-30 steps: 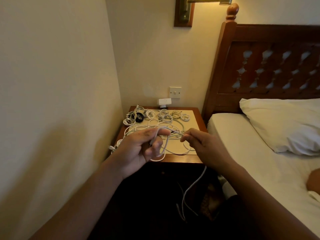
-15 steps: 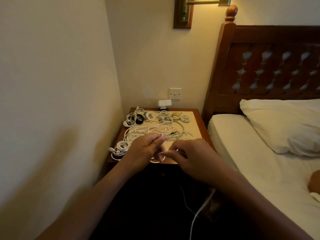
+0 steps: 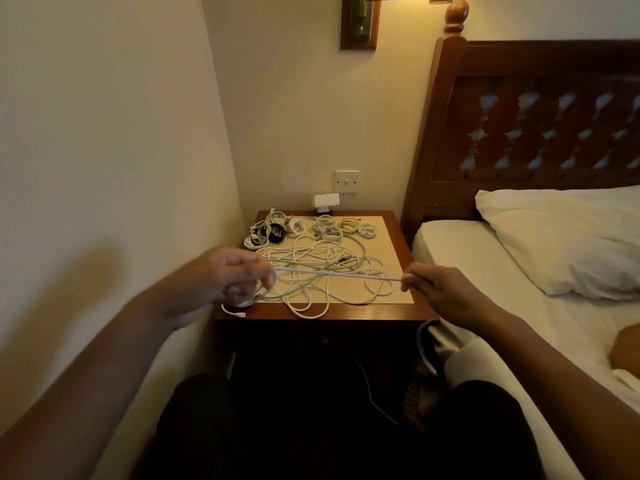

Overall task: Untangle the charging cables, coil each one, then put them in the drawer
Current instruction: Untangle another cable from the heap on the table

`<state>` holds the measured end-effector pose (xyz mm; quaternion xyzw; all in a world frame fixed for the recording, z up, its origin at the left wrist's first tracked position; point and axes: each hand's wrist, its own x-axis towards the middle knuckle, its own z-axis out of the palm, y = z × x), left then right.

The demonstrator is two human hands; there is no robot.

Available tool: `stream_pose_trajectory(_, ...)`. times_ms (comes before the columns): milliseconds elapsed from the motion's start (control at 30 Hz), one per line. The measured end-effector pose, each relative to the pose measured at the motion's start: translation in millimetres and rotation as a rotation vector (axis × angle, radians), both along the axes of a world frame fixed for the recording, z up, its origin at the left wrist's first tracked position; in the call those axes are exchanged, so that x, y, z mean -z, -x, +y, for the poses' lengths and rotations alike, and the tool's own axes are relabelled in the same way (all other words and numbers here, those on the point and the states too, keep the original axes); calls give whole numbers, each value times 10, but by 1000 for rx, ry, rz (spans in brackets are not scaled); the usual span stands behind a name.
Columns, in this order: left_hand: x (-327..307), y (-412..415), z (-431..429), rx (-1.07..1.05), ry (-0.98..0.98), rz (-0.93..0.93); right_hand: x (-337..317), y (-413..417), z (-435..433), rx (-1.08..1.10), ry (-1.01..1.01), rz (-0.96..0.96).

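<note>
Stretching a thin white charging cable [image 3: 339, 274] taut above the wooden nightstand [image 3: 346, 312], the left hand [image 3: 239, 271] and right hand [image 3: 436, 289] each pinched it. Coiling seemed in hand; next would come looping it clear of the loose tangle of white and green cables [image 3: 311, 259] beneath.

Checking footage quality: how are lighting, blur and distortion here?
Head view: dim, warm light from the wall lamp; left hand on the white cable slightly motion-blurred; wide-angle tilts the headboard post; below the nightstand is near black.
</note>
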<state>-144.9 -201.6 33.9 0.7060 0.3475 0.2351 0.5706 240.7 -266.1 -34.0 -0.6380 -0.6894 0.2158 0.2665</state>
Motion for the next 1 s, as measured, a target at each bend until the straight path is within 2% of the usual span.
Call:
stream_pose_trajectory(100,45,159,53,-116,118,-209,288,-191,10,73,52,-73)
stream_pose_trajectory(200,169,45,-196,-62,225,-296,578,-207,52,103,120,-191)
stream_pose_trajectory(300,214,-252,-645,177,189,-209,770,-55,82,222,100,-327)
stream_pose_trajectory(367,241,-436,-859,334,161,-108,841,73,128,308,64,-358)
stream_pose_trajectory(433,268,-526,-909,383,144,-81,847,156,207,361,16,-334)
stream_pose_trajectory(500,265,-507,-846,300,153,-161,837,142,261,365,58,-270)
stream_pose_trajectory(567,244,-427,-723,154,189,-254,797,105,225,264,214,-250)
stream_pose_trajectory(667,260,-383,-614,11,144,-155,667,113,49,66,375,-292)
stream_pose_trajectory(733,343,-434,-610,-17,167,-112,501,251,-67,-23,355,-197)
stream_pose_trajectory(867,461,-600,-624,-29,245,-169,177,815,-230,-304,271,248)
stream_pose_trajectory(933,417,-645,-598,-39,267,-246,269,1020,-226,-349,100,274)
stream_pose_trajectory(1000,358,-659,-564,-61,280,-333,379,1123,-199,-282,36,354)
